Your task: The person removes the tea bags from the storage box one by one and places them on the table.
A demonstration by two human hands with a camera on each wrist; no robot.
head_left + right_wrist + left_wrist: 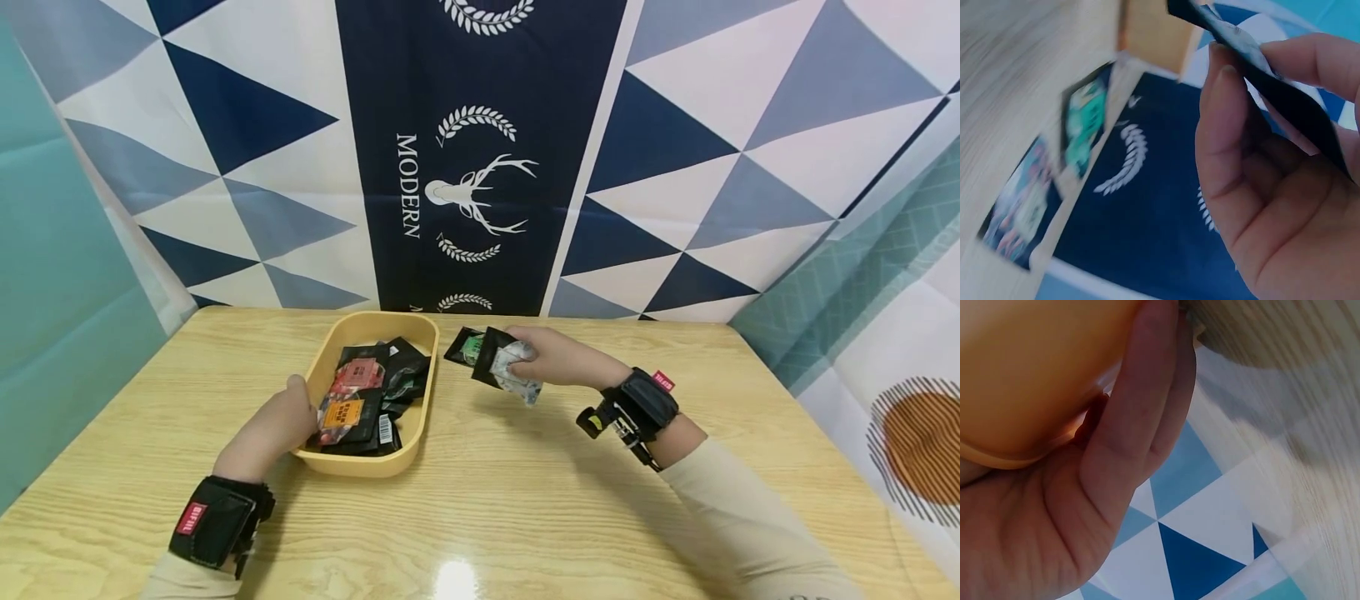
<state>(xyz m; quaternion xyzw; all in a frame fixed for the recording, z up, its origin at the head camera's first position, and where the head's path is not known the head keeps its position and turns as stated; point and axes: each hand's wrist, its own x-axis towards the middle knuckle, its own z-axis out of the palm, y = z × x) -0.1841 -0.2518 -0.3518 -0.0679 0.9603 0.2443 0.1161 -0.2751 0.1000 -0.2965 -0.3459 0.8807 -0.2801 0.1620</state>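
My left hand grips the left wall of a yellow plastic bin; in the left wrist view its fingers lie along the bin's outer side. Inside the bin are several black sachets, among them one with a red label and one with an orange label. To the right of the bin, my right hand pinches a black-and-white sachet above the table, between thumb and fingers. Behind it lies a green-labelled sachet. A pinkish patterned sachet also lies there in the right wrist view.
The wooden table ends at the back against a patterned cloth with triangles and a deer head. Teal cloth hangs at the left. Both wrists wear black straps.
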